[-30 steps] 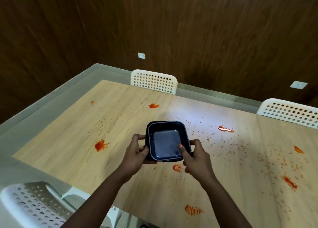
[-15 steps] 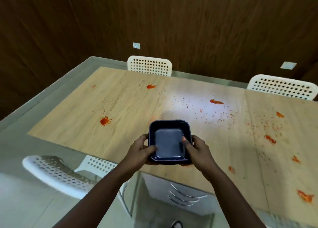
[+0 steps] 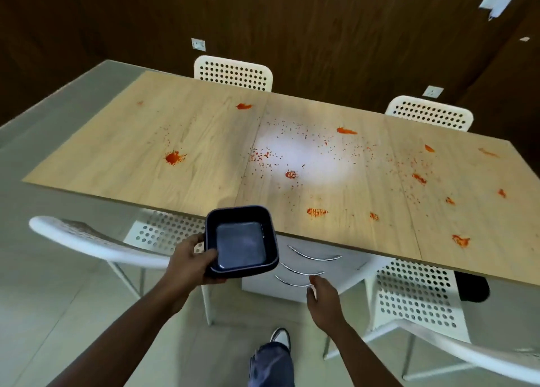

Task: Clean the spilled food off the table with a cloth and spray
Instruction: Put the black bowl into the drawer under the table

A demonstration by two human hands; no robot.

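risk first: dark square tray (image 3: 241,245) held by left hand (image 3: 190,262) alone, fingers (image 3: 211,255) hooked over its near-left rim, thumb side under, far corner unsupported beyond the fingertips. could tip or slip out if the wrist rolls, since only one edge is pinched. looks empty, so little to spill, though hard to tell for certain. right hand (image 3: 323,297) off to the right of the tray, apart from it, fingers loosely spread and holding nothing.

no cloth or spray seen anywhere, so wiping probably not yet begun; red spills (image 3: 174,157) likely to dry on and smear while untended. largest blots well beyond the fingertips, spread across the wooden table (image 3: 187,141), with fine specks around the bright glare patch (image 3: 306,159) at centre.

table pale wood in three panels, near edge just past the tray. white perforated chairs (image 3: 233,75) at the far side and two near the hands. white drawer unit (image 3: 304,270) under the table, just ahead of the right fingers. dark panelled wall (image 3: 321,36) behind, pale floor (image 3: 58,313) below.
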